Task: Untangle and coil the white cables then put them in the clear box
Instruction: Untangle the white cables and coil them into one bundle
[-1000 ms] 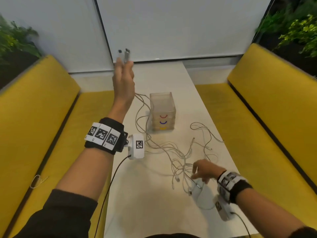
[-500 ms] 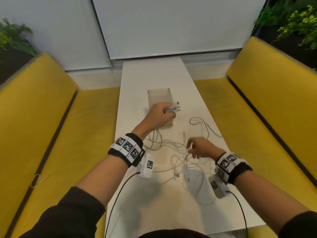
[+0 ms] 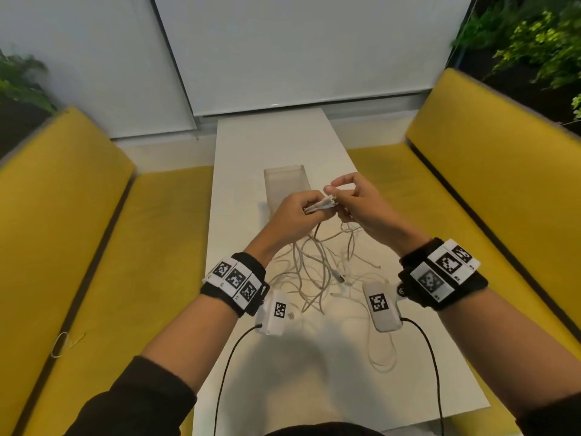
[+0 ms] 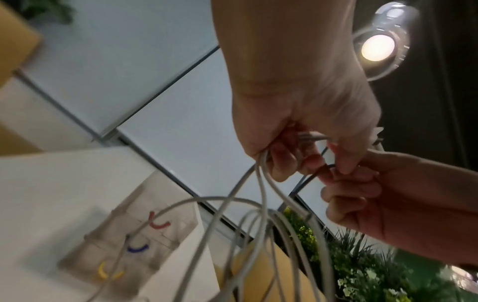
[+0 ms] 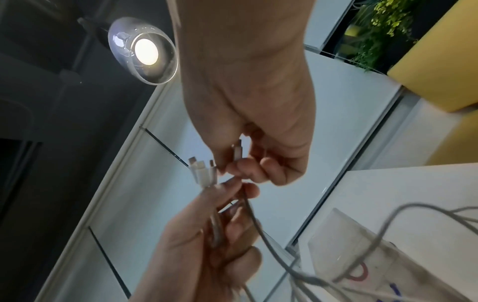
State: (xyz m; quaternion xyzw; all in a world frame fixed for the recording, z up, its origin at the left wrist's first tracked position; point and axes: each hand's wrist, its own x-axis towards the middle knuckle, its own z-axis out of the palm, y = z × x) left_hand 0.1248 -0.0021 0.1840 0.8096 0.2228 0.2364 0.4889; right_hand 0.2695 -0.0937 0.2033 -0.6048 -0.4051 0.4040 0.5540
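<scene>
Several white cables [image 3: 314, 272] lie tangled on the white table [image 3: 276, 143] and rise to my hands. My left hand [image 3: 298, 214] grips a bundle of cable ends, whose plugs [image 3: 323, 205] stick out to the right. My right hand [image 3: 349, 196] meets it and pinches a single plug [image 5: 237, 151] beside the bundle [image 5: 203, 170]. Both hands hover just in front of the clear box [image 3: 284, 184], which shows red, blue and yellow marks [image 4: 137, 248] on one side. In the left wrist view, cables [image 4: 261, 196] hang down from my left hand's [image 4: 292, 155] curled fingers.
Yellow benches [image 3: 63, 215] run along both sides of the narrow table. A small white loop [image 3: 61, 344] lies on the left bench. A slack cable loop [image 3: 382, 357] rests near the table's front right. Plants [image 3: 534, 42] stand behind the right bench.
My left hand came down from high in the air to the box with the plug ends. My right hand lifted a cable end off the table and joined the left.
</scene>
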